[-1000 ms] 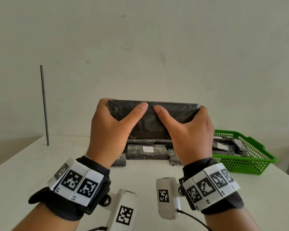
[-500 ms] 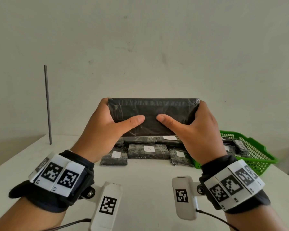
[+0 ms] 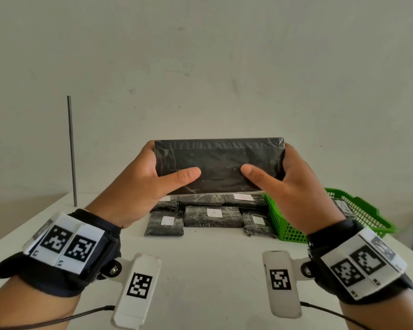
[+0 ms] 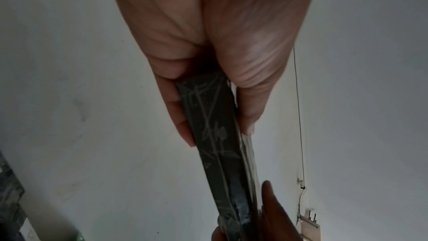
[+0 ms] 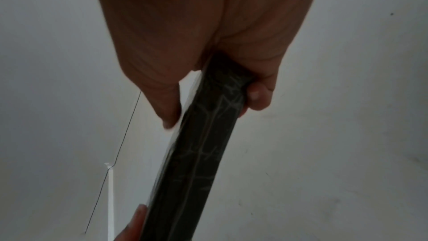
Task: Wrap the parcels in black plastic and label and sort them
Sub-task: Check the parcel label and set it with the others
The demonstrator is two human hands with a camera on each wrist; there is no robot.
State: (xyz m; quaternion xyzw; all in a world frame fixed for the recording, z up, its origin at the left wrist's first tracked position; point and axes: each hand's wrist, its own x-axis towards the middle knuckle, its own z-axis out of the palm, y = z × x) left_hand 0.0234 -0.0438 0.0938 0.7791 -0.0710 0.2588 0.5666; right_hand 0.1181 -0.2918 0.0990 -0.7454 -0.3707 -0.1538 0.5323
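Observation:
I hold a flat parcel wrapped in black plastic upright in the air, above the table. My left hand grips its left end and my right hand its right end, thumbs pressed on the near face and fingers behind. In the left wrist view the parcel's narrow edge runs away from the left hand, pinched between thumb and fingers. The right wrist view shows the same edge held by the right hand. No label shows on the held parcel.
Several black wrapped parcels with white labels lie in rows on the white table below the held one. A green plastic basket with more labelled parcels stands at the right. A thin grey rod stands upright at the back left.
My thumbs have slid down and apart across the parcel's near face, and both wrists have moved outward. The parcel stays at about the same height.

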